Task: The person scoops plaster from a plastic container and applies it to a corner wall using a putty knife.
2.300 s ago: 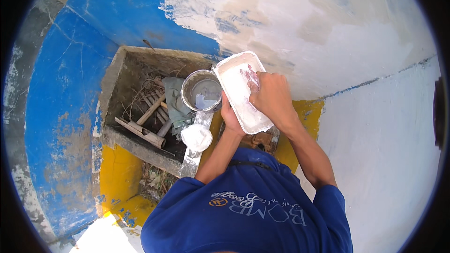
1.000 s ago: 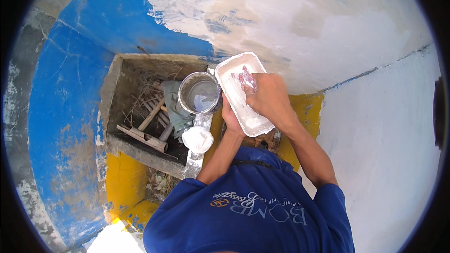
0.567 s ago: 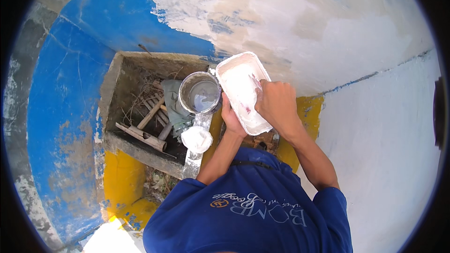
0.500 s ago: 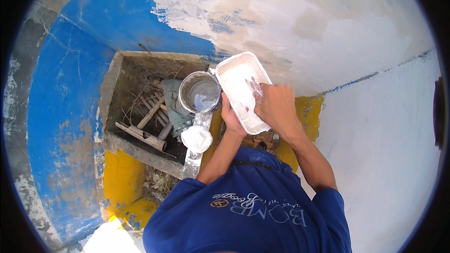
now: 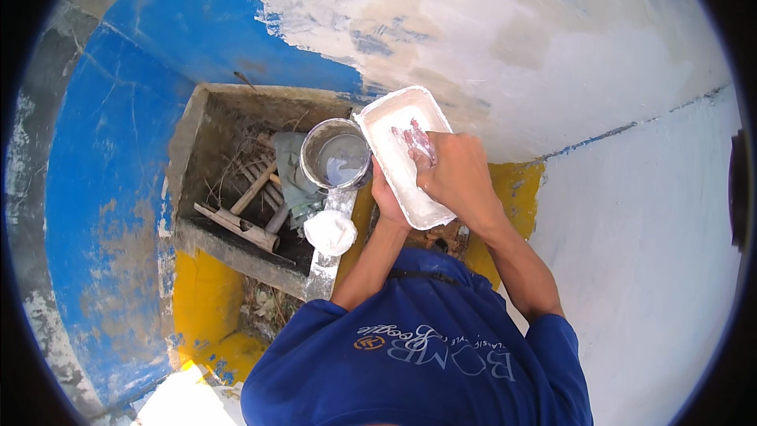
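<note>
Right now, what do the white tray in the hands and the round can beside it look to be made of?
The white tray looks like foam or thin plastic: matte, rounded corners, a raised lip, smeared with white paste; which one is unclear. The round can looks like metal: a thin grey shiny rim, its inside coated in pale residue.

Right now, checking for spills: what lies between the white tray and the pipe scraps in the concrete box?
In the head view, a metal can of whitish liquid and a grey-green rag lie between white tray and pipe scraps.
</note>
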`<move>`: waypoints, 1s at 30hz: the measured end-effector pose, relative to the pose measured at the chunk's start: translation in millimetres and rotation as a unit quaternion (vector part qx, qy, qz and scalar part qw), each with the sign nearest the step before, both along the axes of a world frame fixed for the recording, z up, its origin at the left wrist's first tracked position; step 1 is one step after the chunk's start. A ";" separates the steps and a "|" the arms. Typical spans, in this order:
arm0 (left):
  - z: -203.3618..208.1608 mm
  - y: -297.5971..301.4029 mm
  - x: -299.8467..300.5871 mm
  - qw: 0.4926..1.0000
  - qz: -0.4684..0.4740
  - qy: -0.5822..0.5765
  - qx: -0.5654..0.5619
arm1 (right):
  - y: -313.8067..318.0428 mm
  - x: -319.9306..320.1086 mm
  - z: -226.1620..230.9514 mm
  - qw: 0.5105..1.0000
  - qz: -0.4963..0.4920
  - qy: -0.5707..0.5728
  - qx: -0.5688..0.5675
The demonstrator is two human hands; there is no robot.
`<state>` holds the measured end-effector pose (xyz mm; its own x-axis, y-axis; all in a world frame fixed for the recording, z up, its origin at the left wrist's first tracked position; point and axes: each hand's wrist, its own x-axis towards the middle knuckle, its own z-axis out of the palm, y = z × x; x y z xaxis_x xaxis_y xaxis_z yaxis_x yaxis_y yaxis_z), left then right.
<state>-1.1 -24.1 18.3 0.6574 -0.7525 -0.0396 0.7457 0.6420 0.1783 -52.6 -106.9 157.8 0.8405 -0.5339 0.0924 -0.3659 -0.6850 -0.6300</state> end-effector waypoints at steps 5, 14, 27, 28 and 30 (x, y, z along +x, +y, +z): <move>0.8 1.4 1.2 0.999 -0.014 -0.002 -0.049 | -7.4 2.3 -5.0 1.000 0.011 0.004 0.009; -2.6 4.3 2.1 0.999 -0.002 0.001 -0.040 | -3.2 4.8 1.2 1.000 0.005 -0.006 -0.014; 4.1 5.6 4.1 0.999 0.014 -0.007 -0.029 | -4.9 10.7 1.0 0.999 0.027 -0.008 0.020; 8.7 5.0 3.1 0.999 0.026 0.002 0.024 | -4.8 9.7 3.7 0.999 0.027 -0.024 0.021; 1.3 6.2 2.9 0.999 0.020 0.004 -0.029 | -0.8 11.0 -5.9 0.999 0.037 -0.005 0.015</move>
